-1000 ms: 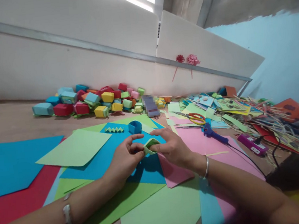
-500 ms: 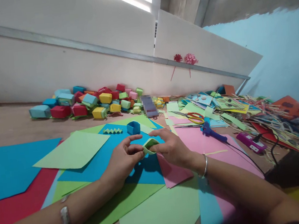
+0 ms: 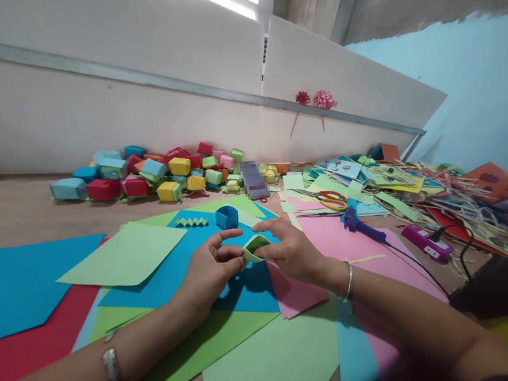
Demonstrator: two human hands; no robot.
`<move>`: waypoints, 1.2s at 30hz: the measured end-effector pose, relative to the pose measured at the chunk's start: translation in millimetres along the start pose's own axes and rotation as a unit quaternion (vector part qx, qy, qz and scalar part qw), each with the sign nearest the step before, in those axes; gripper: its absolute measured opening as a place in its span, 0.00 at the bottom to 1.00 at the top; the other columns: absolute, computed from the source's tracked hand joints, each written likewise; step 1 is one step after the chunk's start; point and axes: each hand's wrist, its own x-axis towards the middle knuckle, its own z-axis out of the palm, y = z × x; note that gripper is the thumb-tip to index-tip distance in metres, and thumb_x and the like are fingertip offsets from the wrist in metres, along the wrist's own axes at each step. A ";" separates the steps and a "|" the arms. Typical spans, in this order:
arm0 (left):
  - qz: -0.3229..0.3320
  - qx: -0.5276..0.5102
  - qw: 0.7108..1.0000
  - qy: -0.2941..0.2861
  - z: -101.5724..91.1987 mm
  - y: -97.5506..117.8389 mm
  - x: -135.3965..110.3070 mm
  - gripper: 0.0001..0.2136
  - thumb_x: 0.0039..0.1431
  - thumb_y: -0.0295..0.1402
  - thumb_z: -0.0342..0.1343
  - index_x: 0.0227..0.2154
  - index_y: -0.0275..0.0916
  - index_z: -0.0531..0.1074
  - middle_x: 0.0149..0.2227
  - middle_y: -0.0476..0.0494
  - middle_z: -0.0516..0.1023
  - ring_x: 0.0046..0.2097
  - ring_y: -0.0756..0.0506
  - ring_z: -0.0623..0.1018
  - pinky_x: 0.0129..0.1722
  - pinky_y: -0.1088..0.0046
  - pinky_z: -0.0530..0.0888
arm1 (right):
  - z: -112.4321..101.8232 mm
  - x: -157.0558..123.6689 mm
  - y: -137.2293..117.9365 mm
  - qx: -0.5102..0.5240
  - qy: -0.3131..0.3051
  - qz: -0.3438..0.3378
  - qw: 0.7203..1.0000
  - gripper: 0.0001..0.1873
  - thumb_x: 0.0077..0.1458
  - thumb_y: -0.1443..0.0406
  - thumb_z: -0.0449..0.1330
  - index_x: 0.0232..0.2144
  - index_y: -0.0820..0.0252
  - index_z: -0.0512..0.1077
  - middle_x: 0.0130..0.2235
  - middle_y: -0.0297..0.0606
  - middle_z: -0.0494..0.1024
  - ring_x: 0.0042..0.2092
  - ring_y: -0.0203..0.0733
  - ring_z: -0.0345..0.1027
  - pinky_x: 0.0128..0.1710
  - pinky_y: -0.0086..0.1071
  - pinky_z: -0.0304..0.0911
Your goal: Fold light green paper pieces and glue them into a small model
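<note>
Between my two hands is a small light-green folded paper ring (image 3: 253,241), open in the middle. My left hand (image 3: 210,267) pinches its left corner between thumb and finger. The fingers of my right hand (image 3: 292,248) grip its right side, with a fingertip inside the loop. Just behind it, a blue paper ring (image 3: 226,217) stands on a blue sheet (image 3: 155,292). Left of that ring lies a zigzag-folded green paper strip (image 3: 191,222). A pale green strip (image 3: 245,217) sits right of the blue ring, partly hidden by my hands.
Coloured paper boxes (image 3: 153,170) are heaped along the wall. A blurred phone (image 3: 254,180) stands behind the sheets. To the right are scissors (image 3: 332,200), a blue glue gun (image 3: 362,226) with its cord, a purple power strip (image 3: 426,242) and a pile of paper scraps and sticks (image 3: 400,183).
</note>
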 end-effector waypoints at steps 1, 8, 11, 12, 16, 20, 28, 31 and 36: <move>0.000 0.002 1.000 -0.001 0.2 0.1 0.0 0.33 0.29 0.35 0.68 0.45 0.35 0.70 0.21 0.53 0.77 0.27 0.46 0.74 0.32 0.70 0.68 | 0.3 -0.1 0.2 -0.002 -0.002 0.002 1.000 0.14 0.64 0.69 0.54 0.35 0.55 0.80 0.51 0.43 0.75 0.50 0.44 0.68 0.48 0.40 0.69; 0.031 0.090 0.995 -0.001 0.8 -3.7 4.2 0.27 0.32 0.37 0.64 0.42 0.37 0.71 0.21 0.53 0.77 0.26 0.45 0.73 0.26 0.72 0.65 | -3.8 1.7 -3.9 0.002 0.010 -0.002 1.000 0.12 0.60 0.73 0.56 0.36 0.56 0.79 0.54 0.45 0.72 0.54 0.47 0.67 0.50 0.42 0.69; 0.050 0.111 0.993 0.004 -0.8 -4.3 6.0 0.26 0.32 0.38 0.65 0.40 0.38 0.71 0.22 0.51 0.78 0.28 0.44 0.75 0.27 0.71 0.67 | -10.5 3.2 -5.1 0.031 0.008 -0.007 0.999 0.14 0.57 0.75 0.57 0.42 0.56 0.76 0.58 0.46 0.70 0.58 0.47 0.64 0.51 0.42 0.70; 0.053 0.113 0.992 0.005 -1.2 -4.2 6.3 0.26 0.32 0.39 0.65 0.40 0.38 0.71 0.23 0.51 0.78 0.29 0.43 0.76 0.27 0.71 0.67 | -13.4 3.9 -4.8 0.044 0.009 -0.008 0.999 0.16 0.56 0.75 0.57 0.43 0.56 0.75 0.59 0.46 0.69 0.60 0.47 0.63 0.53 0.43 0.69; 0.066 0.116 0.991 -0.008 -1.1 -3.3 5.9 0.26 0.34 0.41 0.66 0.41 0.38 0.71 0.25 0.49 0.80 0.31 0.42 0.78 0.29 0.70 0.69 | -24.6 7.0 -1.4 0.096 0.007 -0.005 0.995 0.28 0.55 0.76 0.57 0.57 0.57 0.65 0.61 0.47 0.67 0.63 0.46 0.60 0.60 0.46 0.63; 0.066 0.109 0.992 -0.021 -0.7 -2.3 3.6 0.27 0.34 0.40 0.67 0.42 0.38 0.71 0.26 0.49 0.80 0.30 0.43 0.77 0.28 0.71 0.69 | -25.2 8.5 1.2 0.114 -0.015 -0.009 0.993 0.37 0.56 0.72 0.61 0.65 0.59 0.55 0.61 0.50 0.67 0.64 0.47 0.58 0.62 0.47 0.60; 0.014 -0.007 0.996 -0.090 -2.7 -4.3 -1.4 0.26 0.41 0.36 0.68 0.45 0.37 0.70 0.23 0.54 0.73 0.24 0.50 0.70 0.23 0.76 0.67 | -21.8 8.2 -0.2 0.236 -0.056 0.063 0.968 0.29 0.53 0.67 0.67 0.57 0.61 0.69 0.52 0.48 0.75 0.56 0.47 0.67 0.56 0.44 0.66; -0.037 -0.050 0.995 -0.074 -2.2 -4.0 -0.5 0.27 0.41 0.36 0.68 0.47 0.37 0.69 0.25 0.53 0.75 0.23 0.51 0.72 0.21 0.78 0.66 | -24.9 8.1 1.9 0.314 -0.067 0.134 0.937 0.27 0.53 0.64 0.67 0.55 0.61 0.70 0.53 0.48 0.76 0.55 0.47 0.69 0.53 0.42 0.69; -0.076 -0.065 0.993 -0.063 0.1 -0.4 1.7 0.26 0.44 0.33 0.66 0.47 0.37 0.67 0.24 0.47 0.77 0.20 0.51 0.72 0.16 0.82 0.61 | -25.9 9.9 2.9 0.434 -0.095 0.265 0.856 0.27 0.53 0.63 0.66 0.55 0.61 0.71 0.54 0.46 0.76 0.52 0.45 0.72 0.51 0.40 0.71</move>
